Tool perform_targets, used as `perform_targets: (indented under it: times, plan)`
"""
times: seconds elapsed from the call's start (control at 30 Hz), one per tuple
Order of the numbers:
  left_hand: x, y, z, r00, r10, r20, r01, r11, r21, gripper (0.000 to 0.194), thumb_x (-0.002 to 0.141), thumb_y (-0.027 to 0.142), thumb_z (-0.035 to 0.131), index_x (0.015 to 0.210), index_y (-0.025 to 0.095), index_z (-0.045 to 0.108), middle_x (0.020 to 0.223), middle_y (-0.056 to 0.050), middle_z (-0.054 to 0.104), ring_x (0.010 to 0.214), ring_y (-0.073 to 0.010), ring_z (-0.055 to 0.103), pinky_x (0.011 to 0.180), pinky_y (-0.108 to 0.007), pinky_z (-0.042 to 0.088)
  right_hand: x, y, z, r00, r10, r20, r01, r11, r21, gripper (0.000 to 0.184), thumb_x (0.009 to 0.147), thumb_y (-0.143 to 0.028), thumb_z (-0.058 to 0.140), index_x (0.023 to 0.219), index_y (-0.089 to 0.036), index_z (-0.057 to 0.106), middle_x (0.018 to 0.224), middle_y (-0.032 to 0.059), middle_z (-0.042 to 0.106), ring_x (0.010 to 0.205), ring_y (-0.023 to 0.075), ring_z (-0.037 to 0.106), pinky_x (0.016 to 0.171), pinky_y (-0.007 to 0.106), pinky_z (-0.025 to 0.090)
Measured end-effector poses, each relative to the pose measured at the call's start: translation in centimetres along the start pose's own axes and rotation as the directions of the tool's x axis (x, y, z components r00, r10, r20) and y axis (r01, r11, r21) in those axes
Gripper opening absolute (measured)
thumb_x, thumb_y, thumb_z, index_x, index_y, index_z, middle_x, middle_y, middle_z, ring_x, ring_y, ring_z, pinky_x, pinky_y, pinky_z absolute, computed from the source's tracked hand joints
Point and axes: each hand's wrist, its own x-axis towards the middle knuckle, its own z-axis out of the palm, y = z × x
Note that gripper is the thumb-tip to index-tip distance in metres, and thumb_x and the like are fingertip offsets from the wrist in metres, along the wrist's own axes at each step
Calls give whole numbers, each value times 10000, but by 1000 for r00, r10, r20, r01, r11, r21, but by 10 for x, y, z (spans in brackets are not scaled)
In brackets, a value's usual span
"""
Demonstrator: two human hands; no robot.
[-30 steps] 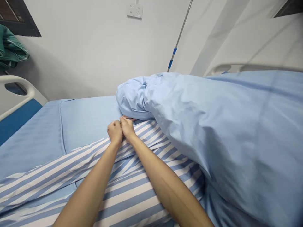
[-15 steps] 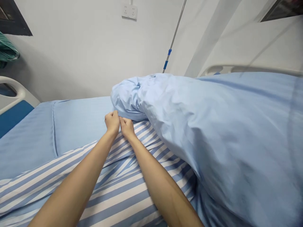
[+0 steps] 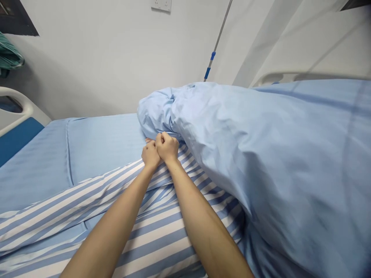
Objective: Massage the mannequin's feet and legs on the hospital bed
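My left hand (image 3: 151, 154) is closed into a fist at the upper edge of the blue-and-white striped cloth (image 3: 162, 235). Against it, on the right, my right hand (image 3: 168, 146) is closed too, knuckles up. What the fingers of either hand hold, if anything, is hidden. A small bit of skin (image 3: 148, 139) shows just beyond my left hand; whose it is I cannot tell. The striped cloth looks like clothing and lies in folds under both forearms. A bunched light blue quilt (image 3: 220, 123) rises right beside my right hand.
A light blue sheet (image 3: 101, 143) covers the bed on the left, as far as a white-and-blue bed end (image 3: 26, 108). Behind the quilt stand a metal pole (image 3: 222, 31) with blue collars and a pale bed rail (image 3: 290, 76). A wall socket (image 3: 161, 4) sits above.
Both hands have shifted to the right towards the quilt. My right hand has turned knuckles up and now presses against my left hand. The view has tilted slightly downward.
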Motion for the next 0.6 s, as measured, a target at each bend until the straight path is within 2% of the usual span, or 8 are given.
perform_targets:
  times: [0.13,0.3,0.4,0.47,0.6]
  plan:
    - [1,1,-2,999,10,-50,-17,991,-136,301,799,309,367,606,179,556,698,-46,617,656,-145,512,590,-241,318,0,15,7,993,110,36,-112,991,69,329,819,-327,370,526,-186,418,500,-35,444,519,103,325,533,225,240]
    - [4,12,1,997,16,-71,-43,921,-387,289,757,278,397,492,170,435,499,22,444,554,-100,417,541,-214,297,5,25,13,992,129,14,-129,967,220,323,800,-350,379,524,-184,405,498,-44,429,525,99,326,518,218,252]
    - [4,16,5,999,21,-49,-39,920,-391,292,761,273,410,487,175,421,494,17,447,566,-105,418,572,-221,320,6,24,12,989,144,-25,-131,949,286,308,788,-335,380,519,-183,384,489,-44,413,517,94,326,512,218,266]
    - [4,15,6,1000,9,-12,-12,940,-340,285,767,273,415,498,180,436,547,-12,518,618,-124,452,627,-240,346,5,21,10,985,141,-98,-112,961,254,304,783,-320,379,510,-187,362,473,-49,376,510,91,314,503,221,259]
    - [3,7,9,998,20,65,4,933,-359,270,793,299,396,560,193,481,719,-81,620,744,-169,512,725,-296,366,6,17,3,980,-33,-198,42,998,42,305,775,-300,410,497,-190,350,468,-57,333,498,88,298,515,238,243]
